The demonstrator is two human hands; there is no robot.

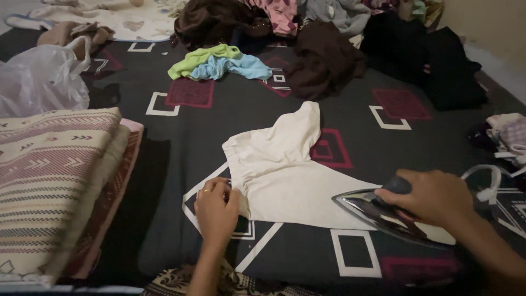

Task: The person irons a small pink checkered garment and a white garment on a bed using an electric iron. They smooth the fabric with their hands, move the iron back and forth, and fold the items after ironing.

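one iron (383, 215) (tip pointing left) lies lengthwise across white garment (285, 175).

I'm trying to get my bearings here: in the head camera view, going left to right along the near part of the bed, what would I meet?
Stack of folded striped cloths → left hand, pinching the edge of the white garment → that garment, spread flat → iron, gripped by the right hand → white cord.

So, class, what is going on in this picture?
A person is ironing a small white garment spread on a dark patterned sheet. The right hand grips an iron resting on one end, while the left hand pins down the waistband edge. Folded striped cloth lies on the left.
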